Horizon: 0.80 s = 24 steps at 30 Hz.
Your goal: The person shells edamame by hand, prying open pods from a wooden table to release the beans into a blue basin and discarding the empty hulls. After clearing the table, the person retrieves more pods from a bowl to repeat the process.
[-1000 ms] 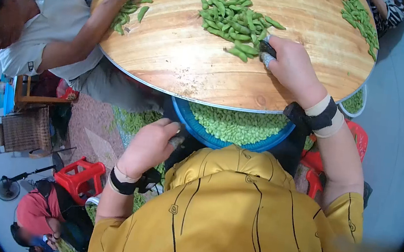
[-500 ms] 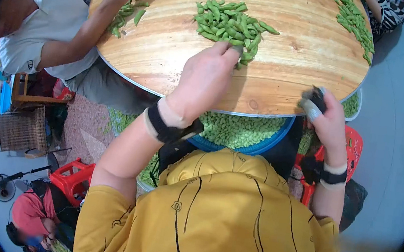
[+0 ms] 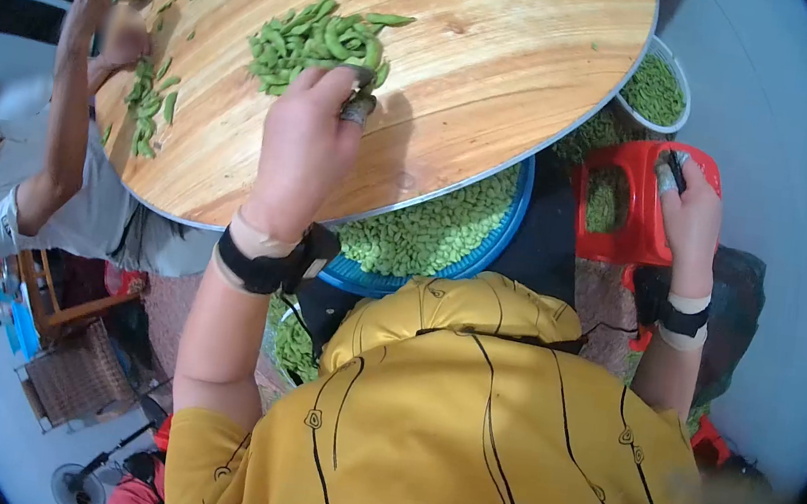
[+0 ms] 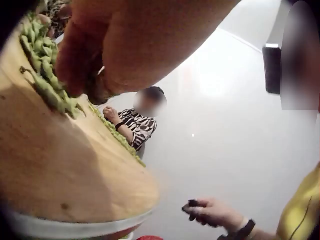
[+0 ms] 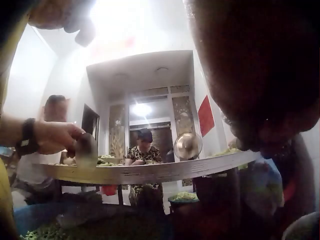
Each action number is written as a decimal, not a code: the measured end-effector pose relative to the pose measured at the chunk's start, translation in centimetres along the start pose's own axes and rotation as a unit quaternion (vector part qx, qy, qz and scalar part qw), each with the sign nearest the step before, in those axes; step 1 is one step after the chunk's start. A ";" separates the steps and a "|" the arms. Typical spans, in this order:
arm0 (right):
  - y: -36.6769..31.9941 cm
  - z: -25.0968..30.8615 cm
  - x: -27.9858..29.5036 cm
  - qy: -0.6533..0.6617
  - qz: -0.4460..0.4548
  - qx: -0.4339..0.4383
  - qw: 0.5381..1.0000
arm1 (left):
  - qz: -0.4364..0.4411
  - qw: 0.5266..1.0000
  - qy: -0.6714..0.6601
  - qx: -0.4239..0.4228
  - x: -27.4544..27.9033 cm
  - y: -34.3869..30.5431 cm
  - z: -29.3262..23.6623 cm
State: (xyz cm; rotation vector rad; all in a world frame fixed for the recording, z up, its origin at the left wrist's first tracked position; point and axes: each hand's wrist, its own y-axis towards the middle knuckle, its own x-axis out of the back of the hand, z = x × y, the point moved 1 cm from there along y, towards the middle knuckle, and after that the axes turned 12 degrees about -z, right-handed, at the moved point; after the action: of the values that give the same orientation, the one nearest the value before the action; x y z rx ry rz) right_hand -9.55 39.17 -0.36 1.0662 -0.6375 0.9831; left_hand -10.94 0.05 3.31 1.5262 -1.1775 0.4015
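Observation:
In the head view my left hand (image 3: pixel 306 144) reaches over the round wooden table (image 3: pixel 505 83), its covered thumb and finger apart at the right edge of a pile of green pods (image 3: pixel 293 42). The left wrist view shows its fingers pointing down beside the pods (image 4: pixel 42 87). My right hand (image 3: pixel 691 227) is off the table to the right, above a red stool (image 3: pixel 640 216). Its fingers are bent round a small black object (image 3: pixel 676 171), and one finger has a silvery covering. Below the table edge, a blue basket (image 3: pixel 521 201) holds shelled beans (image 3: pixel 426 235).
A person in a white shirt (image 3: pixel 3 193) sits at the left with hands over more pods (image 3: pixel 144 109). A white bucket (image 3: pixel 684 80) of green pieces stands right of the table. Across the table sits a person in a patterned top (image 4: pixel 140 122). A dark bag (image 3: pixel 734 313) lies beside the stool.
My left hand has moved from below the table edge up to the pods. My right hand has left the pile and swung right over the stool. The head view has turned to the right.

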 end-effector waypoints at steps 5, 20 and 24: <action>-0.4 7.2 -0.7 0.385 0.248 -0.230 0.859 | 0.076 0.797 -0.493 0.340 1.5 -1.0 -2.3; -2.5 19.0 -3.8 0.525 0.407 -0.053 0.745 | 0.198 0.890 -0.301 0.278 3.6 -6.7 -4.2; -2.4 19.3 -2.7 0.494 0.425 -0.064 0.756 | 0.162 0.785 -0.456 0.387 3.1 -7.3 -4.3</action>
State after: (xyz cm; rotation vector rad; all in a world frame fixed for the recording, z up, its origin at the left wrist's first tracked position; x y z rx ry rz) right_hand -8.20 19.97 3.70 -0.0548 -0.2449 2.0440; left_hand -2.13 1.63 3.13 2.3615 -2.2456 0.3996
